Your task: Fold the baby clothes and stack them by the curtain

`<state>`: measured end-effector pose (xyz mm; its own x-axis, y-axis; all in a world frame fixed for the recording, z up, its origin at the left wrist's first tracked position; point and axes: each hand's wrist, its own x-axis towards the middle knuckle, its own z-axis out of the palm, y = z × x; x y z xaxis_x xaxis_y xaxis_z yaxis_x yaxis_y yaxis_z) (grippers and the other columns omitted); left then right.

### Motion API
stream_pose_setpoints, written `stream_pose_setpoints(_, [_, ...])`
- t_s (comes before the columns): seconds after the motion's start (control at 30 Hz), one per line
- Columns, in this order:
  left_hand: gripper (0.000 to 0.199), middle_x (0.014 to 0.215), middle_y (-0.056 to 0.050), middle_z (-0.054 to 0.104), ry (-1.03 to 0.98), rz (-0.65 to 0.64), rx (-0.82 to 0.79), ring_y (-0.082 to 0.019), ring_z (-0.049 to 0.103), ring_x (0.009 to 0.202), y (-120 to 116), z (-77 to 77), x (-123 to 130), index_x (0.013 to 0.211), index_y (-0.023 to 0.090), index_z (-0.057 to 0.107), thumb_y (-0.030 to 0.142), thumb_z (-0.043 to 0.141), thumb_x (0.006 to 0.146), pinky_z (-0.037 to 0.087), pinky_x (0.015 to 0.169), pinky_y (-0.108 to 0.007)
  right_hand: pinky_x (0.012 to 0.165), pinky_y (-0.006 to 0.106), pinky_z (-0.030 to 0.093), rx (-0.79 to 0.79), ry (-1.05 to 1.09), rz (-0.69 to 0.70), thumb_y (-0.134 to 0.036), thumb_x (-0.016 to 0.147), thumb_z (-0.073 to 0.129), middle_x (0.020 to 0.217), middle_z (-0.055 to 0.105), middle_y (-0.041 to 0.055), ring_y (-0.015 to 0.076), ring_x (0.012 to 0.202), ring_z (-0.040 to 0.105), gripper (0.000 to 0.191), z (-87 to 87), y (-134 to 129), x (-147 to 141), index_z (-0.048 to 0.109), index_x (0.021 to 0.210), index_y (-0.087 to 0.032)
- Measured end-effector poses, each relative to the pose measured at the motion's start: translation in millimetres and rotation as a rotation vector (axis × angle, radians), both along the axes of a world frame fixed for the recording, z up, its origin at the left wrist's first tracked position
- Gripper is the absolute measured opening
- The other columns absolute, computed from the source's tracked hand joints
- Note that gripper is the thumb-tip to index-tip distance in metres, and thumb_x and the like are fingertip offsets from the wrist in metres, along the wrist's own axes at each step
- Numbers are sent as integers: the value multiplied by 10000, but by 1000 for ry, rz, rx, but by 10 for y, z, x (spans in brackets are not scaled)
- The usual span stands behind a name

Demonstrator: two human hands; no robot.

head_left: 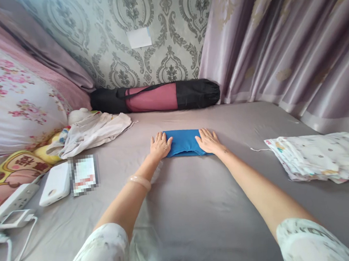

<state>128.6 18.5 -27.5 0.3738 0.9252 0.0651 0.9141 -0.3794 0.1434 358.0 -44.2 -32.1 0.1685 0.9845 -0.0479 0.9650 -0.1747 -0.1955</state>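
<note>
A folded blue cloth lies flat on the grey sheet in the middle of the head view; its kind of garment does not show. My left hand rests palm down on its left end, fingers stretched away from me and thumb on the fabric. On the right end, my right hand lies flat in the same way, fingers spread. Between the hands, the near edge of the cloth bows open a little, showing more than one layer.
A stack of folded patterned cloths lies at right. At left are a power strip, a white power bank, a blurred-out item and a crumpled pale cloth. A black and pink rolled bag lies along the wall.
</note>
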Motion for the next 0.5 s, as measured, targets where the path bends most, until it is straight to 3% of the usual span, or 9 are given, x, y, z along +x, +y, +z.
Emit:
stream_pose_setpoints(0.1, [659,1559,-165,285,20,-19,39,-270,195,1463,-134,58,74,1465,106,340,515,155,981,149,1181,-482,1178,497,108,36,-31,12,-457,992,147,1587,199,153,263,1470,134,667,80,-81,-125,247,1512,-51])
stream_pose_setpoints(0.23, [686,1576,-154,240,45,-163,104,-279,138,1476,-349,76,204,1479,93,331,533,176,976,106,1193,-478,1179,484,109,113,-82,105,-437,994,189,1585,202,167,278,1468,138,650,139,-224,-372,271,1505,-46])
stream_pose_setpoints(0.5, [609,1573,-109,270,86,-219,17,-261,161,1473,-478,-73,213,1487,166,335,478,185,986,120,1188,-484,1173,499,108,133,-114,150,-359,996,226,1576,252,131,269,1453,203,555,11,-393,-543,361,1486,-138])
